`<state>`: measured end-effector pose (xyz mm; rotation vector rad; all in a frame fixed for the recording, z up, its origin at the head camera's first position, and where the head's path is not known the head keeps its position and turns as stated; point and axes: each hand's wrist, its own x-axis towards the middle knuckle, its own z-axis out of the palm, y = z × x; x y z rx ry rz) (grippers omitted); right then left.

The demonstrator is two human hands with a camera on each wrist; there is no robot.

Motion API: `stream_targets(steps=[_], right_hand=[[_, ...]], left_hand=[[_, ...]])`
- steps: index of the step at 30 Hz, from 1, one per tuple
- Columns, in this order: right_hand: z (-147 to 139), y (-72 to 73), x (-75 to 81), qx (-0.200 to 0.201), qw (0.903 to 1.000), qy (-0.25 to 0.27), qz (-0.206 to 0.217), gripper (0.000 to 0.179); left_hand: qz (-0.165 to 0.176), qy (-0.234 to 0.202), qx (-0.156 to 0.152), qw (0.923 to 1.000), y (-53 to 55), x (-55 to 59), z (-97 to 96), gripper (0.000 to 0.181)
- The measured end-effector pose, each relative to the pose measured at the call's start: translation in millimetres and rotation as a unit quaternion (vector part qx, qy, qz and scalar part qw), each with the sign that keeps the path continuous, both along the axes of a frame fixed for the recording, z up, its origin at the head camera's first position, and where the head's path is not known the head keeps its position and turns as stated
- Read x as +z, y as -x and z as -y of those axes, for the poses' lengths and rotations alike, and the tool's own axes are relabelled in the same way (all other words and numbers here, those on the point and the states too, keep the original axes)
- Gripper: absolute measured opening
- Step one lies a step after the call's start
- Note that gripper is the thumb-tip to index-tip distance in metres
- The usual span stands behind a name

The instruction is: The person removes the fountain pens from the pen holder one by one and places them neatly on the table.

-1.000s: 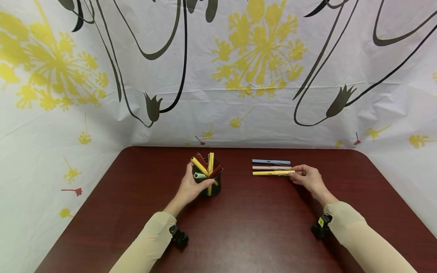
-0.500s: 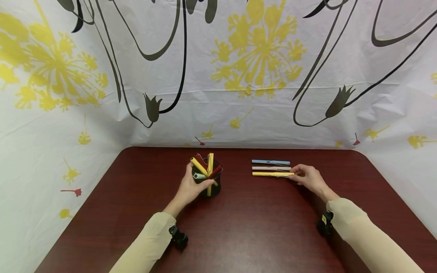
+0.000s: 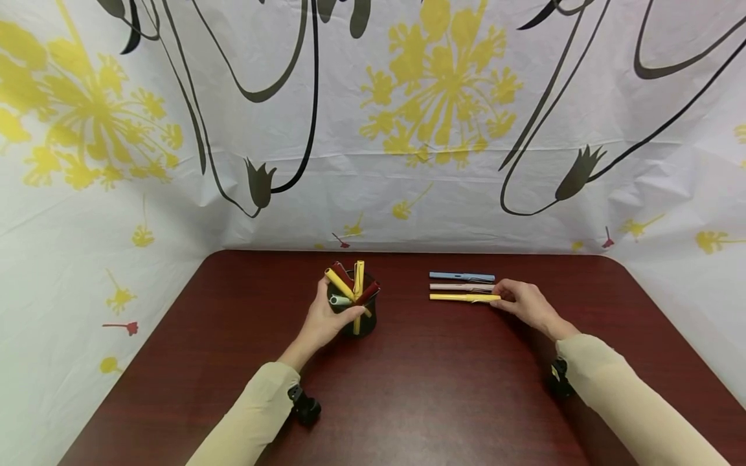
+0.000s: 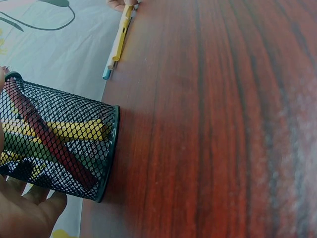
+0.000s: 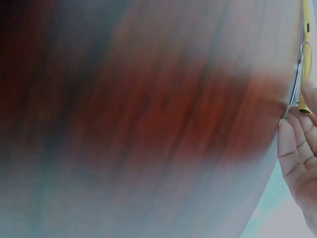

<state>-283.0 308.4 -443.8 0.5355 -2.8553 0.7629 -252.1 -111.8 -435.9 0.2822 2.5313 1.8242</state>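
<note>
My left hand [image 3: 323, 318] grips a black mesh pen cup [image 4: 54, 139] from its left side, fingers and thumb round the wall. Yellow, dark red and pale green pens lean in it, and the cup stands upright on the table. To the right lie a blue pen [image 3: 462, 277], a pink pen [image 3: 457, 287] and a yellow pen [image 3: 457, 298], side by side and nearly parallel. My right hand [image 3: 527, 303] pinches the capped right end of the yellow pen [image 5: 306, 62]. Its fingertips are close to the pink pen's end, partly hiding it.
The dark red wooden table [image 3: 396, 401] has rounded far corners. A white sheet [image 3: 373, 213] with yellow and grey flower prints hangs behind and at both sides. A small black camera [image 3: 304, 406] is strapped at the left wrist, another [image 3: 561, 375] at the right.
The right hand has shifted slightly left, and the yellow pen's right end has moved a little left with it. The left hand and the pen cup have stayed put.
</note>
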Motion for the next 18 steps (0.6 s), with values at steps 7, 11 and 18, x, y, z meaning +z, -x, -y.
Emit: stream_targets(steps=[7, 11, 18], right_hand=[[1.9, 0.8, -1.5, 0.02, 0.9979, -0.043, -0.044, 0.011], [2.2, 1.4, -2.5, 0.02, 0.997, -0.047, -0.057, 0.011], [0.4, 0.8, -2.3, 0.019, 0.9968, -0.049, -0.061, 0.012]], left_hand=[[-0.003, -0.001, 0.006, 1.0, 0.9, -1.1, -0.3, 0.093], [-0.008, 0.0, 0.003, 1.0, 0.2, -1.0, 0.0, 0.092], [0.01, 0.0, -0.002, 1.0, -7.8, 13.6, -1.8, 0.092]])
